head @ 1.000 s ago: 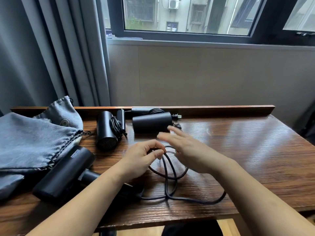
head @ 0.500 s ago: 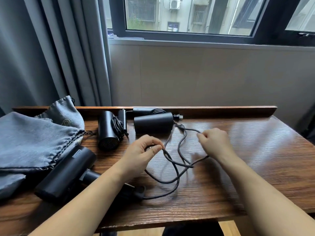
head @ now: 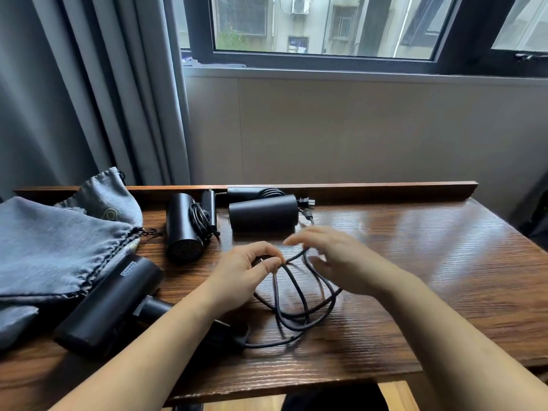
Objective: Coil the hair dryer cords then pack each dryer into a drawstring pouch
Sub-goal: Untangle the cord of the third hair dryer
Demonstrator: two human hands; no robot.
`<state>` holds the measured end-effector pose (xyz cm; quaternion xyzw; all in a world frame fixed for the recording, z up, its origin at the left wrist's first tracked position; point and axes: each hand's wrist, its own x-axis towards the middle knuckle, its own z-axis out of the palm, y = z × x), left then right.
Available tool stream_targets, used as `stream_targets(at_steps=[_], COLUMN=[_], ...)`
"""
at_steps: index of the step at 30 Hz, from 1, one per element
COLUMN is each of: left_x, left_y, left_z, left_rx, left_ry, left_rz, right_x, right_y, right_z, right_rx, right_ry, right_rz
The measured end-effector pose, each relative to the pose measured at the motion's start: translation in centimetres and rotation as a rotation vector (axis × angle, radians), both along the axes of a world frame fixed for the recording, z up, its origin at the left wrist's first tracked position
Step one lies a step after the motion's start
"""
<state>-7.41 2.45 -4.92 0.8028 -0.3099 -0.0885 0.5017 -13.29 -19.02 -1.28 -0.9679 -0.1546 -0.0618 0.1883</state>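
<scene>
At frame centre on the worktop (head: pixel 415 262), your left hand (head: pixel 246 277) pinches the gathered loops of the limp, springy cord (head: pixel 299 292), your blurred right hand (head: pixel 341 259) spread open beside them; grip where loops cross.

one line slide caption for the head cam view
Left hand pinches cord loops of the near hair dryer while the blurred right hand hovers beside them.

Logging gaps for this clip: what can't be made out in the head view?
- Right hand: motion-blurred; whether it grips the cord is unclear.
- Nearest dryer: its handle end, where the cord joins, is hidden under the left forearm.
- Grey pouches: cut off by the left edge; count and contents unknown.
- Dryer label: too small to read.
</scene>
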Motion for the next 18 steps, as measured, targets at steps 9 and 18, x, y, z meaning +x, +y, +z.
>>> stream_targets(at_steps=[9,18], left_x=[0.3,-0.3], left_y=[0.1,-0.3], left_z=[0.0,-0.2], left_rx=[0.058,0.138], left_ry=[-0.09,-0.43], left_rz=[0.197,0.164], right_x=[-3.4,-2.0], right_y=[-2.3,-6.6], right_z=[0.3,-3.8], right_rx=[0.103,0.224], right_ry=[0.236,-0.125], right_rz=[0.063,-0.518])
